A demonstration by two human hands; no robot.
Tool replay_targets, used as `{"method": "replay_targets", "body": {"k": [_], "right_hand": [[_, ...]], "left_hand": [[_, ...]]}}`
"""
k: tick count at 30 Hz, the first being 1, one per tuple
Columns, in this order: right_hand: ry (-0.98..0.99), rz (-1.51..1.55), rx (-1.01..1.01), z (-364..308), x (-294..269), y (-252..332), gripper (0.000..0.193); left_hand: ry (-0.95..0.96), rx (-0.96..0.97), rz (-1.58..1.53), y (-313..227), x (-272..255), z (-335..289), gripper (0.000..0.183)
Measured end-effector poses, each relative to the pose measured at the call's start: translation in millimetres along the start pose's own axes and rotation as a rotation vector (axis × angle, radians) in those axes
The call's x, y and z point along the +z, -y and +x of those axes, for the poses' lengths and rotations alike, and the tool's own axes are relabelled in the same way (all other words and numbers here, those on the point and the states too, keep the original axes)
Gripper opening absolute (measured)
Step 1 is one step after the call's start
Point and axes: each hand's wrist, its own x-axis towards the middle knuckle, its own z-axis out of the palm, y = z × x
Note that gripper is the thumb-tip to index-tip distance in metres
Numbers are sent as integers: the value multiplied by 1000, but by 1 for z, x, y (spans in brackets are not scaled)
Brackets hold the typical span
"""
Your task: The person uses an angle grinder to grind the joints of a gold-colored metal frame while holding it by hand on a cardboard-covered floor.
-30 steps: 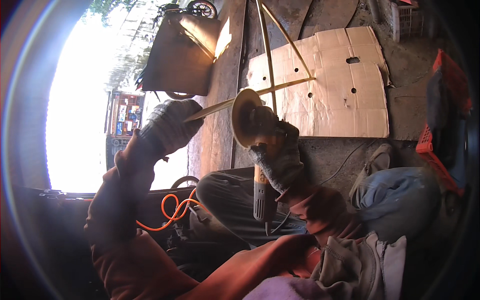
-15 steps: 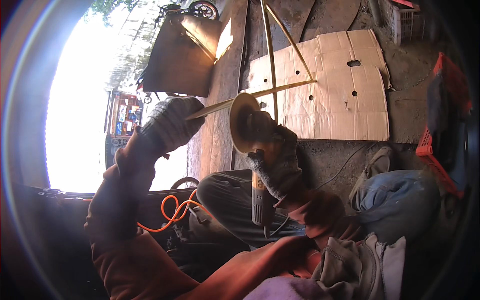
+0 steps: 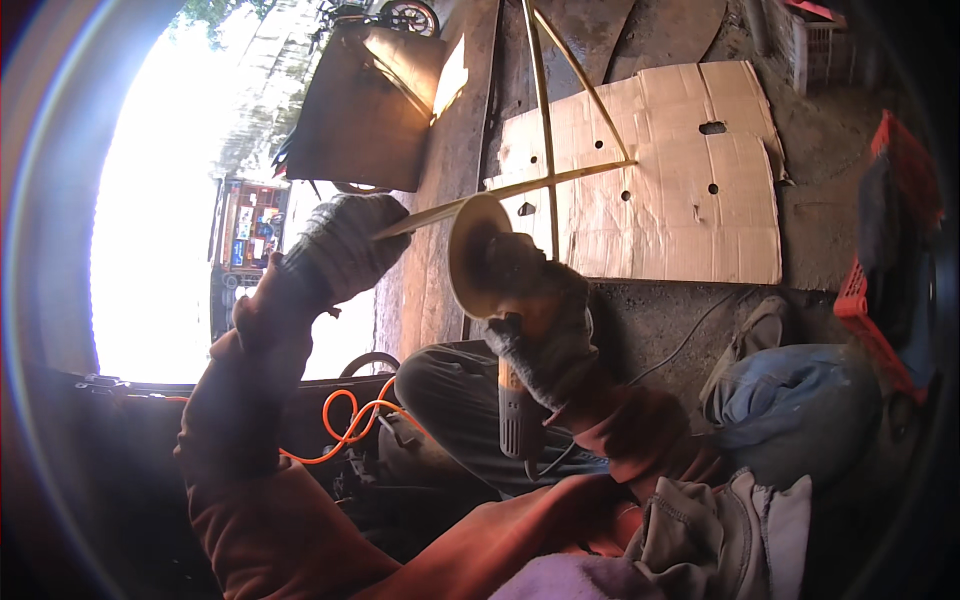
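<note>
My left hand [image 3: 345,245], in a grey knit glove, is closed around the near-left end of a thin brass-coloured metal frame [image 3: 548,180] made of joined bars. The frame crosses above a sheet of cardboard. In my right hand [image 3: 550,345], also gloved, is an angle grinder [image 3: 522,420], its body pointing down toward my lap. The grinder's round disc [image 3: 470,265] stands tilted beside the bar, just right of my left hand. Whether the disc touches the bar I cannot tell.
Flattened cardboard [image 3: 690,220] with holes lies on the floor. A red crate [image 3: 865,300] stands at the right, a pale crate [image 3: 820,50] at the far right. An orange hose [image 3: 350,430] loops by my left knee. A dark panel [image 3: 365,110] and a motorcycle wheel [image 3: 410,18] are beyond.
My right hand has shifted the grinder slightly left and down, with its disc turned a little more toward view. My left hand and the frame have hardly moved.
</note>
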Motion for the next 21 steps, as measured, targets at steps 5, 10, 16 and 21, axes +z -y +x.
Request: {"method": "replay_targets", "body": {"k": [5,10,16,21], "right_hand": [[-154,263,-47,12,8,12,31],[-185,382,239,8,4,1,27],[-39,183,-38,4,5,18,57],[-65,299,18,-7,16,-19,71]], "left_hand": [[-60,92,74,7,2,3,13],[-16,22,31,-16,-9,9,13],[-87,264,294,20,3,2,13],[-16,72,90,-8,-5,9,13]]}}
